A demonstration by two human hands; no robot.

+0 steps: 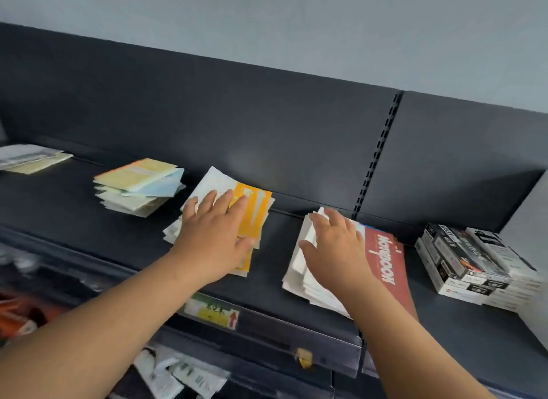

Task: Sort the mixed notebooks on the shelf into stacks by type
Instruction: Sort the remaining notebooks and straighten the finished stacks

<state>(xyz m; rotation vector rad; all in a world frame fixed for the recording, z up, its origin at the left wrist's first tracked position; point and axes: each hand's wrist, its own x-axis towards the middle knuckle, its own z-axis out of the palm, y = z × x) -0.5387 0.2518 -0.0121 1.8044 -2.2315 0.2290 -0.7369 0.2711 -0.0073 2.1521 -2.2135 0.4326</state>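
1. The shelf [89, 208] was a flat, matte dark-grey board with a dark back panel and a slotted upright strip [376, 152] behind it; that strip serves as the landmark here.
2. Just left of the strip's foot lay the red stack [385, 268], thin paper notebooks with white edges fanned out unevenly; its top cover was red on one side and carried the white word "NOTEBOOK".
3. The right hand [335, 250] lay flat on the white part of that stack, fingers spread and extended, pressing down and not closed around anything.
4. Further left of the strip sat the orange stack [255, 214], a loose pile of thin booklets whose top cover was white with an orange block and pale shapes; any writing there was too blurred to read.
5. The left hand [213, 232] rested palm-down on this pile, fingers splayed and open, holding nothing.
6. Well left of the strip lay the pastel stack [139, 188], soft-cover booklets in yellow, pale blue and pale green, skewed against each other.
7. Farthest left of the strip, at the frame's edge, was a low pale stack [32, 158].
8. Right of the strip stood glossy black-and-white boxes [462, 262], rectangular and piled; their print could not be read.
9. Below the strip, on the shelf's front rail, sat a price label [212, 311] in yellow with a red arrow.
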